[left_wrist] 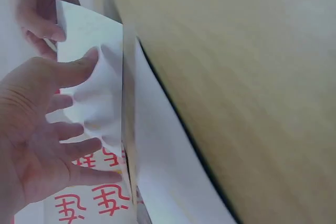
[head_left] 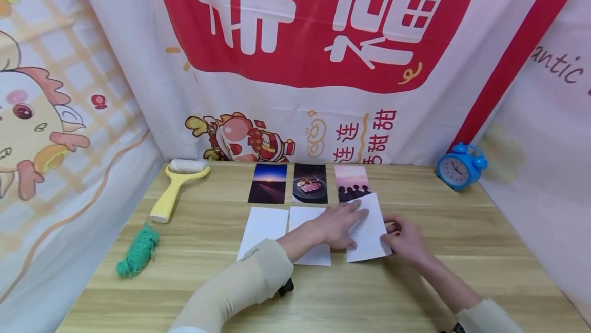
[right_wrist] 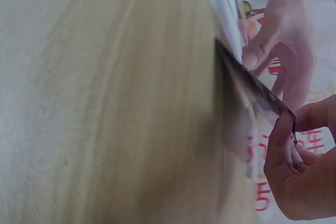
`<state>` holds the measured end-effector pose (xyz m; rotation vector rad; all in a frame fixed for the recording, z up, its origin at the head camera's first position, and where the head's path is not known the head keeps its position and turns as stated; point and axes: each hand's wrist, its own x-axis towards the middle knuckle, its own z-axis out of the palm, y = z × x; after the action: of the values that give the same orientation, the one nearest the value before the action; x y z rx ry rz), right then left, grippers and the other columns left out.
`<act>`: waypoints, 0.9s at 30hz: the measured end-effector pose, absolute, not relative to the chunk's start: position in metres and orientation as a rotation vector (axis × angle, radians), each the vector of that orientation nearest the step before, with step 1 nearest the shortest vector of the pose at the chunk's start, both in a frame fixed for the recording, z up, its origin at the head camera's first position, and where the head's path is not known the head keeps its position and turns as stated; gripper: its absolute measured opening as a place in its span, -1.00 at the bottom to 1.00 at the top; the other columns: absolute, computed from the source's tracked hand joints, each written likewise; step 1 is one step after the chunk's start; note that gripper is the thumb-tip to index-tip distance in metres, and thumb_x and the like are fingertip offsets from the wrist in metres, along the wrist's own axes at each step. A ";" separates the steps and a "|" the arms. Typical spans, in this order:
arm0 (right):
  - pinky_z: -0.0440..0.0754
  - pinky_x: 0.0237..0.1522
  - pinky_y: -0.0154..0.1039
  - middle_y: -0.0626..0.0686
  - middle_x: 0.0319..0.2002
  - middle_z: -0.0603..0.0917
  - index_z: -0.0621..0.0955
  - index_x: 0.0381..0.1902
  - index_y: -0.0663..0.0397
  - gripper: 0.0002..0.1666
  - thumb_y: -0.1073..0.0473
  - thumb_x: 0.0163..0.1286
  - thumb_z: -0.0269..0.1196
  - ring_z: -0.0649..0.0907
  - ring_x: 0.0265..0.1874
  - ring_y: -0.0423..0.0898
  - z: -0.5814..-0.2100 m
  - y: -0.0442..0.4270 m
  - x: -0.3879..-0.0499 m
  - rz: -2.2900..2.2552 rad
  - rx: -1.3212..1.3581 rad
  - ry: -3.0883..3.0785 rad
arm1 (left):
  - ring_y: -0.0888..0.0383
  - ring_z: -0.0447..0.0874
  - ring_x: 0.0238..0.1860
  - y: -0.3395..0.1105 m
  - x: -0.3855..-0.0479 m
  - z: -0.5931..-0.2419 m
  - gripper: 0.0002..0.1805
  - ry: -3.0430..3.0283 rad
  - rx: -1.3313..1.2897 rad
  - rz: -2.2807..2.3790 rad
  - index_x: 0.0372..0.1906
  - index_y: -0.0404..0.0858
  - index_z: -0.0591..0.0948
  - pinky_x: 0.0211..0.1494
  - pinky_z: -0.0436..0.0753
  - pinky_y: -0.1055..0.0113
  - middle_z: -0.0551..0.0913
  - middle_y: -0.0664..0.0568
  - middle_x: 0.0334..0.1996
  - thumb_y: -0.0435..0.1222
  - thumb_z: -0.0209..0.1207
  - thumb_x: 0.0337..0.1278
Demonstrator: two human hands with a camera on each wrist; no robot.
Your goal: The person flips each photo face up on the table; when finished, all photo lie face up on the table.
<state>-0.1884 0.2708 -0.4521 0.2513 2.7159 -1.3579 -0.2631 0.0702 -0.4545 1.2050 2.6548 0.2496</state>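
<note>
Sleeve [head_left: 240, 281] at seven o'clock; left hand [head_left: 338, 226] spread, right hand [head_left: 408, 240] pinching white card [head_left: 370, 233].
Three pictures [head_left: 310, 184] face-up, two cards [head_left: 264, 224] seemingly unturned.

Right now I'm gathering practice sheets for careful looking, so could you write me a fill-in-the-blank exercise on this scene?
1. The back row holds ____ colourful rectangular picture cards.
2. In the head view, the blue twin-bell alarm clock stands to the ____ of that row.
3. The fuzzy, elongated bundle near the yellow-handled white roller is coloured ____.
4. The thin rectangular card pinched by the right hand shows the head camera a plain ____ face.

Missing words: three; right; green; white.
</note>
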 end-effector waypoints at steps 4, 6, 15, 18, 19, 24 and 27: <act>0.65 -0.42 -0.30 0.31 -0.12 0.72 0.56 0.22 0.42 -0.47 0.33 0.30 0.29 0.67 -0.25 -0.01 -0.436 0.273 -0.185 -1.211 0.186 2.862 | -0.13 0.20 0.65 0.073 -0.265 -0.453 -0.05 2.772 1.253 0.428 0.67 -0.02 0.11 0.62 0.43 -0.03 0.01 -0.14 0.71 -0.14 0.35 0.28; 0.64 -0.40 -0.31 0.29 -0.15 0.74 0.61 0.15 0.41 -0.53 0.31 0.30 0.29 0.69 -0.28 -0.02 -0.428 0.272 -0.182 -1.117 0.126 2.948 | -0.15 0.26 0.62 0.075 -0.266 -0.452 -0.03 2.842 1.240 0.524 0.67 -0.03 0.09 0.59 0.47 0.02 0.03 -0.18 0.70 -0.19 0.36 0.27; 0.65 -0.52 -0.21 0.18 -0.36 0.79 0.73 -0.12 0.35 -0.71 0.37 0.17 0.34 0.65 -0.53 -0.12 -0.412 0.248 -0.171 -0.556 -0.311 3.386 | -0.17 0.63 0.35 0.084 -0.265 -0.446 -0.16 2.494 0.598 1.466 0.61 -0.13 0.26 0.38 0.68 0.06 0.43 -0.28 0.51 -0.05 0.31 0.33; 0.67 -0.50 -0.18 0.20 -0.35 0.78 0.73 -0.15 0.35 -0.72 0.37 0.14 0.36 0.66 -0.51 -0.09 -0.411 0.237 -0.169 -0.457 -0.392 3.432 | -0.19 0.74 0.20 0.086 -0.264 -0.443 -0.20 2.181 0.321 1.781 0.60 -0.13 0.29 0.13 0.81 -0.01 0.47 -0.32 0.47 -0.09 0.30 0.35; 0.66 -0.51 -0.18 0.19 -0.35 0.77 0.73 -0.14 0.34 -0.72 0.36 0.14 0.36 0.65 -0.52 -0.10 -0.412 0.234 -0.169 -0.444 -0.399 3.433 | -0.21 0.75 0.18 0.087 -0.264 -0.443 -0.23 2.074 0.253 1.868 0.60 -0.15 0.30 0.07 0.82 -0.03 0.47 -0.32 0.47 -0.14 0.29 0.37; 0.66 -0.49 -0.18 0.16 -0.33 0.77 0.72 -0.07 0.28 -0.67 0.35 0.16 0.37 0.67 -0.50 -0.10 -0.414 0.226 -0.167 -0.412 -0.386 3.389 | -0.26 0.65 0.31 0.089 -0.264 -0.442 -0.30 1.767 0.106 2.101 0.56 -0.30 0.32 0.15 0.76 -0.11 0.48 -0.35 0.45 -0.39 0.22 0.37; 0.64 -0.50 -0.22 0.17 -0.26 0.77 0.71 0.03 0.26 -0.61 0.33 0.21 0.35 0.66 -0.48 -0.10 -0.416 0.225 -0.167 -0.407 -0.346 3.305 | -0.27 0.69 0.25 0.088 -0.264 -0.442 -0.30 1.755 0.065 2.112 0.52 -0.33 0.38 0.12 0.79 -0.05 0.50 -0.40 0.40 -0.56 0.19 0.26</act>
<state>-0.1669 0.2247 -0.4160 -0.3461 3.3055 -0.4068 -0.2637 0.0879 -0.4417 0.0651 1.7548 2.1120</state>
